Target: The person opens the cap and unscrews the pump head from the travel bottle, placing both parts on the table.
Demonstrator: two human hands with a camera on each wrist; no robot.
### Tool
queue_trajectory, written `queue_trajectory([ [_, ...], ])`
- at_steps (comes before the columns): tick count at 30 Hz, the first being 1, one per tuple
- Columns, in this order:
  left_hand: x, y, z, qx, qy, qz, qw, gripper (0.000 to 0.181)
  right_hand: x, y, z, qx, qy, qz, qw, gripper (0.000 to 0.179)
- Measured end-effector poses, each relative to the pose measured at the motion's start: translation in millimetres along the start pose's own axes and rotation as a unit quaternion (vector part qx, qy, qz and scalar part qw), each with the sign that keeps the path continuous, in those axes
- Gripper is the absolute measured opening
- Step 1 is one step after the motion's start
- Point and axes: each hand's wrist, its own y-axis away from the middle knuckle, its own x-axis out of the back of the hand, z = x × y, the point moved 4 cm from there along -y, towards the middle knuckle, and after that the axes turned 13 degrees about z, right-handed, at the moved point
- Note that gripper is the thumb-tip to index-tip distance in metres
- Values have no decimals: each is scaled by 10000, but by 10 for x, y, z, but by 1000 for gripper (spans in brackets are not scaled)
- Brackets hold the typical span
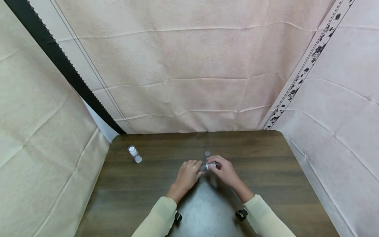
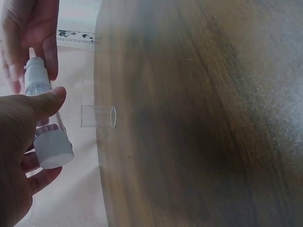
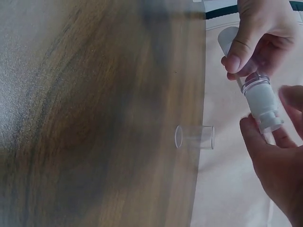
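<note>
A slim clear bottle with a white pump top point(image 3: 262, 100) and a white base point(image 2: 54, 149) is between my two hands above the far part of the table. My left hand point(image 1: 187, 175) grips its transparent body, thumb across the near side in the left wrist view. Around the pump end, my right hand point(image 1: 226, 172) has its fingers curled, with the thumb raised off the collar in the right wrist view. The narrow nozzle point(image 2: 32, 53) is uncovered. Just beyond the hands, a clear cylindrical cap point(image 2: 98, 117) stands upright on the table.
A similar clear bottle with white ends point(image 1: 134, 153) is near the back left of the dark wooden table point(image 1: 142, 187). Pale cloth point(image 1: 183, 65) hangs behind the table's far edge and along both sides.
</note>
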Motion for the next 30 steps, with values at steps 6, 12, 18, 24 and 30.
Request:
queue_trajectory([
  [6, 14, 4, 8, -29, -6, 51, 10000, 41, 2, -29, 38, -591, 353, 260, 9973, 31],
  [12, 30, -9, 26, -150, -125, 149, 9997, 41, -30, -31, 63, -833, 984, 100, 9916, 31],
  [18, 30, -13, 29, -63, -13, 70, 10000, 41, -23, -23, 59, -861, 911, -19, 9921, 18],
  [24, 22, -9, 19, 31, 56, 14, 10000, 43, -4, -27, 43, -588, 855, -45, 9946, 13],
  [30, 22, -16, 6, 147, 94, -52, 9998, 44, 10, -24, 10, -401, 614, -87, 9973, 22],
])
